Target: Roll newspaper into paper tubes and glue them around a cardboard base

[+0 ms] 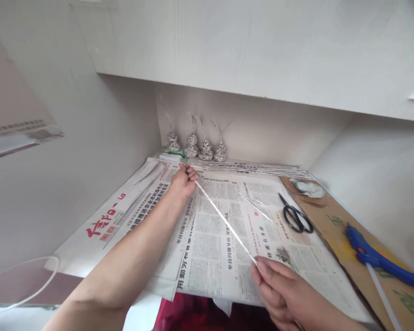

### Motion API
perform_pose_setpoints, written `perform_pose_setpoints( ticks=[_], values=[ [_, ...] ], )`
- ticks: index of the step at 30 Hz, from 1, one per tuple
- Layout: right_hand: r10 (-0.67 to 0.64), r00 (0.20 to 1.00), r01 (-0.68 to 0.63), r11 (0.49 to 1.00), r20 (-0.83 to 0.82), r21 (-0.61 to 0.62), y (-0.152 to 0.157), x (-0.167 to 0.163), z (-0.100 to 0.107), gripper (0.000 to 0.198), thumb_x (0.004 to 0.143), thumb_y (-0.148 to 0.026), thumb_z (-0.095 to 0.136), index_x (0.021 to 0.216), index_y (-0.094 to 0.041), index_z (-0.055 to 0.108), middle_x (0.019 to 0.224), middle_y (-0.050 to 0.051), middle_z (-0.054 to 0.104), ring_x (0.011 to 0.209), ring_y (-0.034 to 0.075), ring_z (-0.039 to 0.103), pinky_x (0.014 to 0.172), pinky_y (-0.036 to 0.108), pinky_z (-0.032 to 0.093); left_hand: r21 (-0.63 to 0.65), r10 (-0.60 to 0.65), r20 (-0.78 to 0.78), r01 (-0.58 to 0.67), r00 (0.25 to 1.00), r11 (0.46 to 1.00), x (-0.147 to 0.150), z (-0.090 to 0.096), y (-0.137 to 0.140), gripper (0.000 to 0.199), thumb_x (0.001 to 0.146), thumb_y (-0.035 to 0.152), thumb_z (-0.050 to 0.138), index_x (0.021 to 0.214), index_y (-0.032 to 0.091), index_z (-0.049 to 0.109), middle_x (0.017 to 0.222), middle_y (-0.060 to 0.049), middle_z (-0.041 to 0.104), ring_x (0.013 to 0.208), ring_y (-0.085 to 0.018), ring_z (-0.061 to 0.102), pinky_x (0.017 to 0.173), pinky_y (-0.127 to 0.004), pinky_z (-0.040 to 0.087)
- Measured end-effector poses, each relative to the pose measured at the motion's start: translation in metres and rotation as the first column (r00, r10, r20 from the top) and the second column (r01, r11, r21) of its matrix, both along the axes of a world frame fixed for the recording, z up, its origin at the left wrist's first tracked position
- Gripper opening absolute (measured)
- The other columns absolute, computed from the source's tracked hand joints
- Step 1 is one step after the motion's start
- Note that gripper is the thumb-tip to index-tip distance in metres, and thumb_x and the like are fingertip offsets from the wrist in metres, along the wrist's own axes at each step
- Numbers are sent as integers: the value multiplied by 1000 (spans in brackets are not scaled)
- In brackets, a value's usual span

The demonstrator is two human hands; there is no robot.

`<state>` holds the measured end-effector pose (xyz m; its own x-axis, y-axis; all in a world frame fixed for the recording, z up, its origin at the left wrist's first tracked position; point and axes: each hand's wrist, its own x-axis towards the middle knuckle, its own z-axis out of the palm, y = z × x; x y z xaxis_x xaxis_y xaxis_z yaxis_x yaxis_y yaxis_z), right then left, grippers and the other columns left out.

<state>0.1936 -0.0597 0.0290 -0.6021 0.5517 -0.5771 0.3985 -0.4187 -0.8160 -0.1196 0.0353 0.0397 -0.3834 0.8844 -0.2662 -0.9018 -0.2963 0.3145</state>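
A thin white rolled-paper stick [224,218] stretches diagonally over the newspaper [210,257], held at both ends. My left hand [185,179] is closed around its far end, near the back of the table. Closer to me, my right hand [279,287] pinches the near end between thumb and fingers. Black-handled scissors [296,218] lie to the right on the newspaper, beside a few short white paper pieces [255,207]. Behind my left hand, a bundle of long paper sticks [255,168] lies along the back.
Several woven gourd-shaped paper pieces [191,146] stand against the back wall. A blue glue gun [376,257] with a white glue stick rests on cardboard [331,225] at the right. An overhanging white cabinet [244,50] and side walls enclose the space. A white cable [53,276] loops at left.
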Motion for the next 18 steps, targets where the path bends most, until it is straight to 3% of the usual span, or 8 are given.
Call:
perform_pose_setpoints(
  ticks=[3,6,9,11,13,15,17,18],
  values=[
    [-109,971,21,926,-212,-378,-4,0,2,29,88,-52,41,77,-25,38,50,-9,14,38,7,7,31,17,11,19,-17,5,17,1000,1000,0,3,-2,36,95,36,29,65,17,35,48,7,23,34,-5,22,32,-15,18],
    [-49,982,-13,945,-181,-327,-4,-2,0,34,88,-57,34,80,-25,41,49,-9,14,36,7,9,30,17,15,26,-22,7,22,1000,999,-1,3,-2,35,95,35,29,65,17,35,48,7,23,34,-5,23,32,-15,19],
    [29,997,-43,980,71,195,1,-3,-3,35,86,-57,38,91,-24,47,55,-7,34,39,8,27,39,21,30,22,7,7,-7,1000,1000,-1,2,-1,35,95,35,28,66,17,35,48,7,24,35,-5,24,33,-14,21],
    [-66,971,-90,793,231,603,6,-3,-5,31,83,-52,48,89,-22,49,62,-2,46,49,12,40,48,24,34,20,24,6,-24,1000,1000,-1,2,0,36,95,37,28,66,17,36,48,6,26,35,-5,25,33,-14,23],
    [-141,953,-118,640,267,759,8,-2,-5,28,82,-49,50,83,-21,49,65,1,50,57,15,46,51,26,33,27,22,5,-22,1000,999,-1,1,0,36,94,38,28,66,17,36,48,7,25,35,-5,25,33,-14,22],
    [-70,972,-92,767,225,634,4,-3,-4,30,85,-51,45,79,-22,46,60,-1,46,52,13,43,46,24,32,46,7,8,-8,1000,999,-1,1,-1,36,94,38,28,66,17,36,48,7,23,34,-5,23,32,-15,20],
    [13,998,-27,970,61,241,-2,-4,-3,34,87,-55,39,76,-23,42,53,-5,37,40,8,30,37,20,25,74,-12,17,11,1000,997,0,2,-2,35,94,37,29,66,18,35,48,7,21,34,-5,22,32,-15,18],
    [6,999,-6,1000,-44,0,-5,-5,-3,36,87,-57,37,74,-23,39,50,-8,30,36,7,21,33,18,20,92,-23,23,21,999,996,-1,3,-3,35,94,37,29,66,18,35,48,7,21,34,-5,22,31,-15,17]
  ],
)
